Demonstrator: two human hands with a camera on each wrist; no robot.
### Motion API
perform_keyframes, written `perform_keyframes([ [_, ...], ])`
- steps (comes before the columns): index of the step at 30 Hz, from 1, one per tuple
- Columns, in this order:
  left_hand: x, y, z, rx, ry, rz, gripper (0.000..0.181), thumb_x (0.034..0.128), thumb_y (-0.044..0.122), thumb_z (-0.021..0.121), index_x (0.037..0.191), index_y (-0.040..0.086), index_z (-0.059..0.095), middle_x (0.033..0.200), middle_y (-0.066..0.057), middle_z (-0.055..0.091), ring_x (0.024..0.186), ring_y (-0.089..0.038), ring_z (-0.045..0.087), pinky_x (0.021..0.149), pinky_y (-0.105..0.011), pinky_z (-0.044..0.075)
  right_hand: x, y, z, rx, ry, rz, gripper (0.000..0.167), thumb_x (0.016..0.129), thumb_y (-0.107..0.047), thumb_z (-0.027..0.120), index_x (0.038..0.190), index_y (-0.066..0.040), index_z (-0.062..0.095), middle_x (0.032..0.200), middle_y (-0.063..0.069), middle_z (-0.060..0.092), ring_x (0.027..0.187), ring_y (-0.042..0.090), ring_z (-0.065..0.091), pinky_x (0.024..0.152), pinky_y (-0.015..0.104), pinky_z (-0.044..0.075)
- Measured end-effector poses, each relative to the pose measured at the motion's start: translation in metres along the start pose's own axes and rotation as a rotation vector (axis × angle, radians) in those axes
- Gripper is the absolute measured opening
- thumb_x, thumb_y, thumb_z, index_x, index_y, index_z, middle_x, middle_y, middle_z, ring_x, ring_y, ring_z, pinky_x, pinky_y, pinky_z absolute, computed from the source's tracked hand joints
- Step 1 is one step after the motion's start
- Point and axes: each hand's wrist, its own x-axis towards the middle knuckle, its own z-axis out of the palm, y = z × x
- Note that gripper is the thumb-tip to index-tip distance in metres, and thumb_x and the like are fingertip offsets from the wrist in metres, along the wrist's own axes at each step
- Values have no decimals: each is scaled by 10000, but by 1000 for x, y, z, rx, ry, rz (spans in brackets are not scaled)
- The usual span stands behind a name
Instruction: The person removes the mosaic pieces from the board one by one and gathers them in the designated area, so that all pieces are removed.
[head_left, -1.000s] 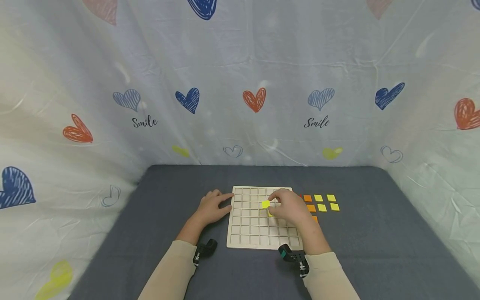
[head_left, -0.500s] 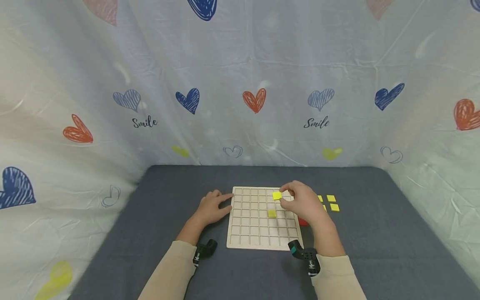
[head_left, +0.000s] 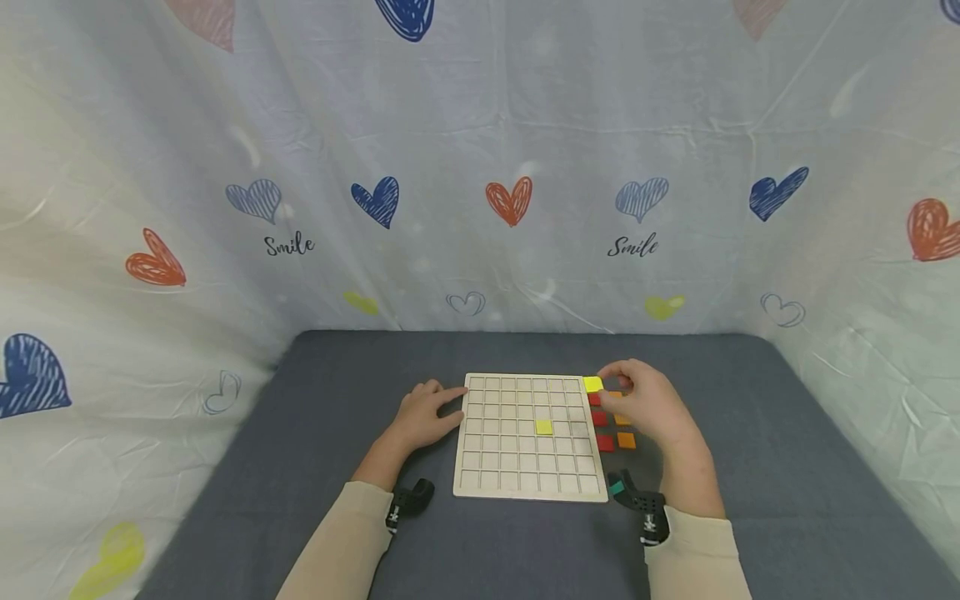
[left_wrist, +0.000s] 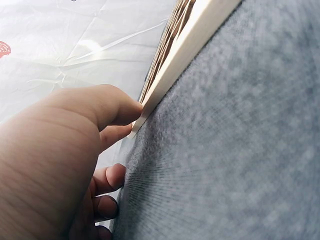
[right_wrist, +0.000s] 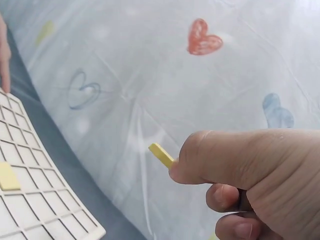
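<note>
A pale wooden board (head_left: pixel 498 460) with a grid of square cells lies flat on the dark table. One yellow square tile (head_left: pixel 543 427) sits in a cell right of the board's middle. My right hand (head_left: pixel 648 404) pinches another yellow tile (right_wrist: pixel 161 155) between thumb and fingers, near the board's far right corner and apart from it in the right wrist view. At the board's left edge, the thumb and index finger of my left hand (head_left: pixel 420 417) touch its side. That hand holds no tile, and its other fingers show below in the left wrist view.
Red tiles (head_left: pixel 605 443) lie along the board's right side, with orange tiles (head_left: pixel 626 440) beside them. My right hand and wrist cover part of this area. Behind the dark grey table (head_left: pixel 360 358) hangs a pale curtain (head_left: pixel 442 108) printed with hearts.
My right hand has carried the pinched yellow tile from over the board rightward to its far right corner. Red and orange tiles show again; loose yellow ones are now hidden. My left hand stays put.
</note>
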Motion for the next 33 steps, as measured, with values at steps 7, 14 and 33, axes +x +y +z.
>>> perform_keyframes([
  [7, 0, 0, 0, -7, 1, 4, 481, 986, 353, 666, 1449, 228, 626, 909, 7, 436, 800, -188, 340, 757, -415, 301, -6, 24, -17, 18, -17, 60, 386, 974, -232, 689, 1300, -36, 629, 1088, 165, 503, 964, 323, 483, 734, 453, 417],
  [14, 0, 0, 0, -6, -2, 1, 478, 988, 359, 662, 1448, 232, 627, 902, 7, 432, 795, -187, 338, 755, -414, 301, -14, 58, -29, 17, -42, 91, 381, 982, -217, 688, 1275, 20, 626, 971, 105, 457, 905, 281, 464, 730, 441, 402],
  [33, 0, 0, 0, 5, -1, -1, 480, 985, 367, 666, 1446, 238, 629, 915, 3, 444, 805, -190, 349, 758, -416, 311, -18, 102, -25, 38, -242, 221, 322, 934, -211, 723, 1141, 30, 670, 891, 67, 562, 942, 287, 518, 854, 497, 405],
])
